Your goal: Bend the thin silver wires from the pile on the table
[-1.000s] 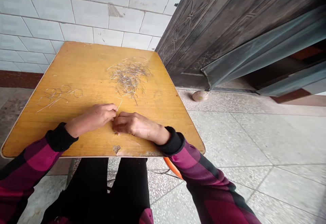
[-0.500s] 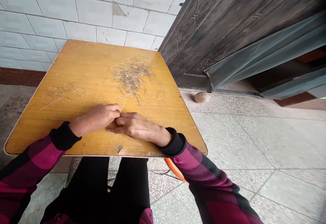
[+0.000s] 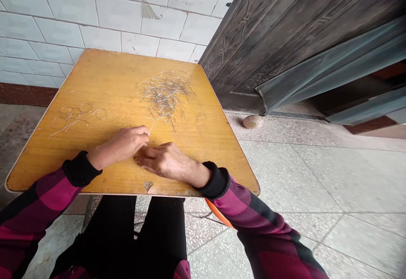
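My left hand (image 3: 127,143) is closed in a pinch on a thin, bent wire (image 3: 152,127), whose bright end sticks up past the fingertips. Close beside it, my right hand (image 3: 166,160) has its fingers pressed together near the lower part of that wire; what lies between them is hidden. Beyond the hands, a tangled heap of short wires (image 3: 165,95) lies on the yellow wooden table (image 3: 108,76). Several wires with looped ends (image 3: 74,116) lie apart on the left side of the table.
A white tiled wall (image 3: 108,10) stands behind the table. To the right are a dark carved wooden door (image 3: 250,38), a grey-green curtain (image 3: 301,80) and a roundish object (image 3: 253,121) on the floor. The table's front edge is chipped.
My right hand has shifted slightly down and its fingers have drawn in. The bent wire in my left hand has turned a little, its tip now nearer the heap.
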Available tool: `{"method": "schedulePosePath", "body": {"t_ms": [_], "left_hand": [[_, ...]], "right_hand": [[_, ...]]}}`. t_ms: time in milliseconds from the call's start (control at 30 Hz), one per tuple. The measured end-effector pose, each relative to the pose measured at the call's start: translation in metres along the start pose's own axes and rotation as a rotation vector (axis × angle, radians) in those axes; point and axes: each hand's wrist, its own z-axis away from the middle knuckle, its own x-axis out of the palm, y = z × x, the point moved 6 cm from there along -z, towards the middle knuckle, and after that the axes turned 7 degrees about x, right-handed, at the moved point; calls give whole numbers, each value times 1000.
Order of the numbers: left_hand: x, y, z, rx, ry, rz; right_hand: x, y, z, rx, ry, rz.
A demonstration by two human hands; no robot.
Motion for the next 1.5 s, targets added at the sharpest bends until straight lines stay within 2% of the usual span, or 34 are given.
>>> {"method": "schedulePosePath", "body": {"t_ms": [133,367,467,533,633,733,867,1000,1133,1300,1400,1500], "left_hand": [[1,-1,0,-12,-6,-12],[2,2,-2,1,-29,-16],[2,2,-1,-1,-21,-16],[1,1,0,-8,-2,-12],[-1,-1,2,-20,32,-15],[-3,-1,3,-17,60,-28],[-4,1,3,-2,94,-27],[0,7,2,20,59,-19],[8,13,1,52,-7,-27],[14,19,1,89,-14,-64],[8,22,0,111,47,-48],[-9,15,0,38,221,-46]], "right_hand": [[4,-5,1,-45,15,160],[11,-7,0,-40,-42,190],[6,-6,0,-41,-14,132],[-6,0,1,-26,43,18],[-32,22,7,95,190,-190],[-46,53,14,314,339,-278],[-32,83,14,535,396,-451],[-14,102,12,640,493,-695],[-5,107,8,649,468,-807],[-5,101,3,620,400,-789],[-8,99,2,613,395,-739],[-7,96,1,600,350,-742]]}}
